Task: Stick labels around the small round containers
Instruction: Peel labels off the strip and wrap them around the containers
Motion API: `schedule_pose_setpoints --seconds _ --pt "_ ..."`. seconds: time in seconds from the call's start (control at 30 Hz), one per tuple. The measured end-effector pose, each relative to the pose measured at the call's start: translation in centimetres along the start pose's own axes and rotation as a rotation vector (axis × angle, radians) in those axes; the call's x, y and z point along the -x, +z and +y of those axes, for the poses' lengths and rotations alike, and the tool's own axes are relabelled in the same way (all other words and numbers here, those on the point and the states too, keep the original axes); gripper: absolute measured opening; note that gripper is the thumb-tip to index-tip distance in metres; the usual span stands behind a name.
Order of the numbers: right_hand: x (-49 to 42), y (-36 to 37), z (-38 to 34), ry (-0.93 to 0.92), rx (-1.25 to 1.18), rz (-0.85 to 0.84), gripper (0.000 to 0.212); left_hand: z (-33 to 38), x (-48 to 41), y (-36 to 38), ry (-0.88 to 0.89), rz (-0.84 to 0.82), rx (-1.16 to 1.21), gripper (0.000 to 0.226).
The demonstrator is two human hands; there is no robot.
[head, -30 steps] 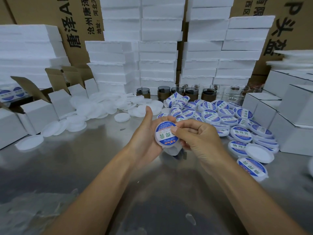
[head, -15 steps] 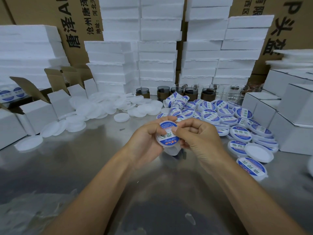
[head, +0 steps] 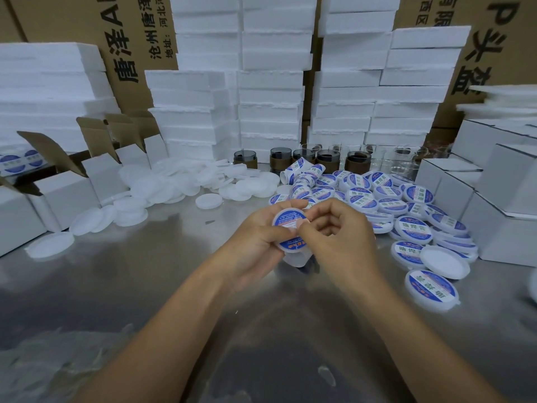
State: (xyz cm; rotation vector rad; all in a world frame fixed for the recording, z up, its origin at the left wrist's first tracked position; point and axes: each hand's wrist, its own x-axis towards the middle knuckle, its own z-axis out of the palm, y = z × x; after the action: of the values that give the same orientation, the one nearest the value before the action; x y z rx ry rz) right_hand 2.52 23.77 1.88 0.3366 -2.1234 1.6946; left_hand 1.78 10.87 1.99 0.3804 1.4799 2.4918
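A small round white container (head: 286,221) with a blue-and-white label on its face sits in my left hand (head: 255,242), whose fingers and thumb curl round its rim above the steel table. My right hand (head: 337,237) presses its thumb on the label's right side, its fingers curled behind. Labelled containers (head: 386,205) lie piled to the right. Rolled label strips (head: 302,173) lie behind them. Plain white lids (head: 180,187) are heaped to the left.
The steel table (head: 145,286) carries white cartons (head: 499,205) at right, open cartons (head: 66,187) at left, foam slab stacks (head: 270,82) behind, and dark and clear glass jars (head: 354,161) along their foot. A loose labelled container (head: 431,289) lies near right.
My left thumb has come down from upright onto the container's rim. The container has turned in my hands, and my right thumb has slid across its label.
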Motion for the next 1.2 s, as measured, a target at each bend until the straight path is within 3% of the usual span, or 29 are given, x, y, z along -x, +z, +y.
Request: schedule_pose_setpoints --seconds 0.23,0.3,0.4,0.53,0.7,0.9,1.1,1.2 --pt "0.24 -0.02 0.41 -0.165 0.296 0.026 0.015 -0.07 0.19 0.63 0.084 -0.005 -0.033 0.035" --pt "0.3 -0.08 0.54 -0.134 0.345 0.073 0.024 0.12 0.22 0.57 0.104 0.006 -0.013 0.035" --pt "0.14 0.01 0.43 0.025 0.207 0.067 0.035 0.26 0.23 0.39 0.127 0.027 0.013 0.031" --pt "-0.26 -0.09 0.01 0.248 -0.139 -0.121 0.029 0.22 0.16 0.3 0.125 0.007 0.023 0.028" --pt "-0.12 -0.23 0.13 0.192 -0.322 -0.222 0.018 0.07 0.15 0.32 0.094 -0.046 -0.024 0.031" --pt "-0.35 -0.31 0.06 0.177 -0.358 -0.052 0.019 -0.45 0.04 0.12 0.164 0.041 -0.232 0.028" --pt "-0.31 -0.4 -0.16 0.19 -0.367 -0.083 0.005 -0.36 -0.19 -0.27 0.244 0.163 -0.317 0.03" --pt "-0.41 -0.39 -0.03 0.182 -0.37 -0.037 0.002 -0.54 -0.2 -0.24 0.254 0.142 -0.362 0.034"
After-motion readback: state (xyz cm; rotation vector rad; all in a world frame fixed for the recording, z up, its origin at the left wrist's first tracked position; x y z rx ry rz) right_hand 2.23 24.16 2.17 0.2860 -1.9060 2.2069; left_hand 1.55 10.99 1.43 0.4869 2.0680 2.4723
